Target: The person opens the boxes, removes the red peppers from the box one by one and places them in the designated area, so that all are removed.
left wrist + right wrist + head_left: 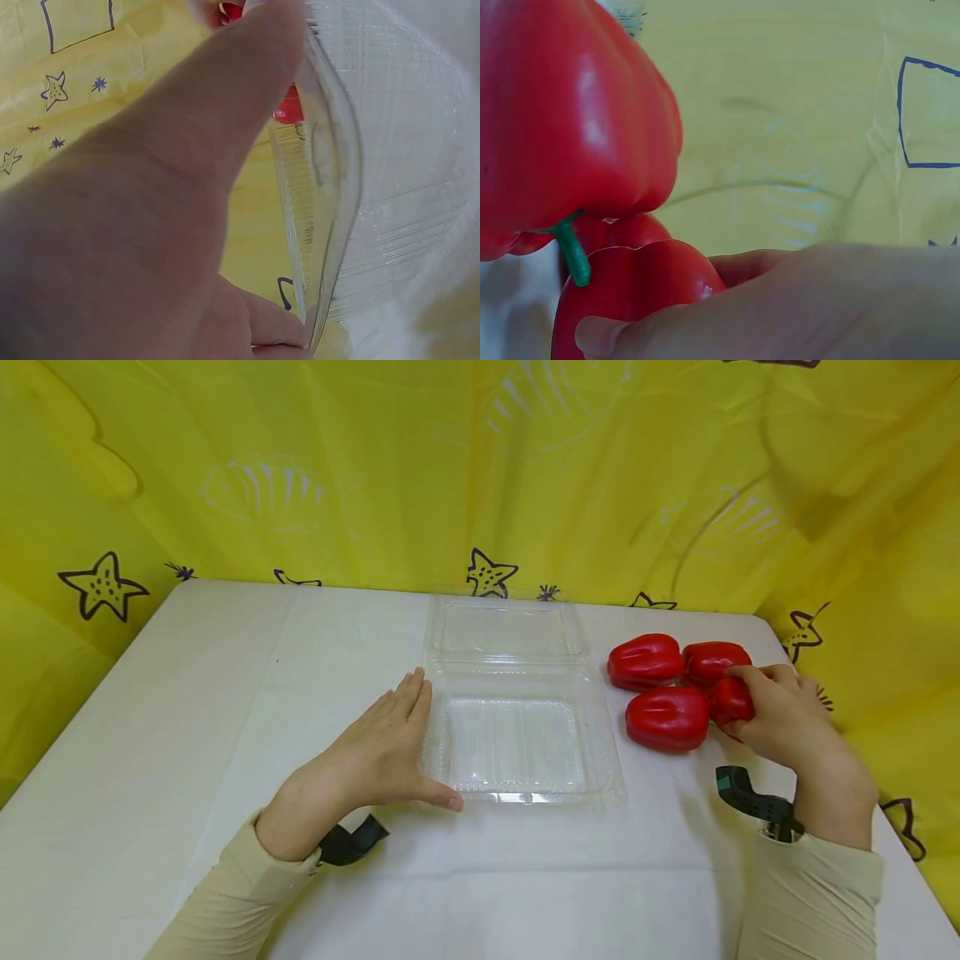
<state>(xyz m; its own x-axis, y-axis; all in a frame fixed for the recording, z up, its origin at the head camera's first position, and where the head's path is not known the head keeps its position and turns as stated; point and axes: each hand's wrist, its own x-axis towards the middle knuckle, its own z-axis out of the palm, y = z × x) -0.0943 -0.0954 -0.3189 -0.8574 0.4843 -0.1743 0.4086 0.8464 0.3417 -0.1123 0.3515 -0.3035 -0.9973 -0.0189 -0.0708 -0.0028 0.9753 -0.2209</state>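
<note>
My right hand (787, 714) grips a red bell pepper (729, 702) at the right of the table, thumb on its near side in the right wrist view. Beside it lie three more red bell peppers; the nearest (667, 718), with a green stem (571, 251), looms large in that view. My left hand (382, 747) rests with straight fingers along the left edge of a clear plastic clamshell box (431, 735), thumb at its front left corner. The box lies open, its lid (510, 627) folded back toward the curtain, and nothing shows inside it.
A white cloth (525, 902) covers the table. Behind and at both sides hangs a yellow curtain (390, 468) with fish and starfish drawings, meeting the table's back edge. Dark wrist mounts (757, 797) stick out beside both hands.
</note>
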